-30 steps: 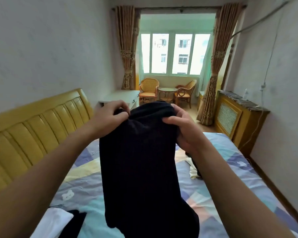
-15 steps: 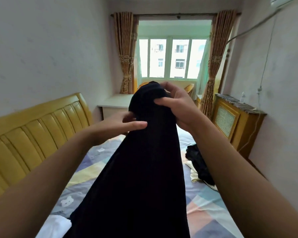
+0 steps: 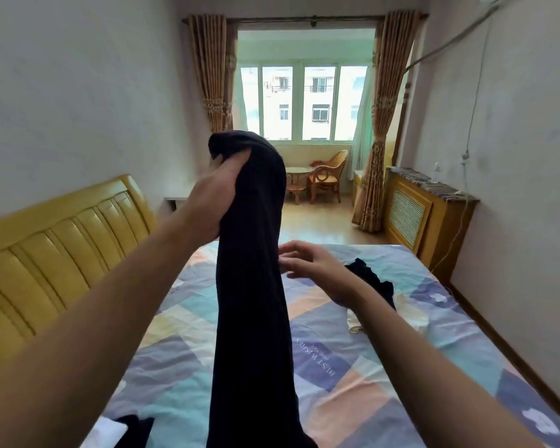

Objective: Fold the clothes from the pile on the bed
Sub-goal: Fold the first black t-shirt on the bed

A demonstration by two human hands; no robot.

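One dark garment hangs in a long column over the bed, its top bunched in the left hand, which is raised high with the fingers curled tight round the cloth. The right hand is lower, just beside the garment's right edge, fingers spread and loosely bent, holding nothing; whether the fingertips touch the cloth cannot be told.

On the patchwork sheet lie two more lots of clothing. To the right, behind the right forearm, one pile shows a black piece on top of a pale cream one. At the bottom left corner, one white item and one dark item lie side by side, partly cut off by the frame.

A yellow padded headboard runs along the left. Two curtains frame one window with four panes. Below it stand one wicker chair and one small round table. One wooden cabinet stands against the right wall, with one bottle on top
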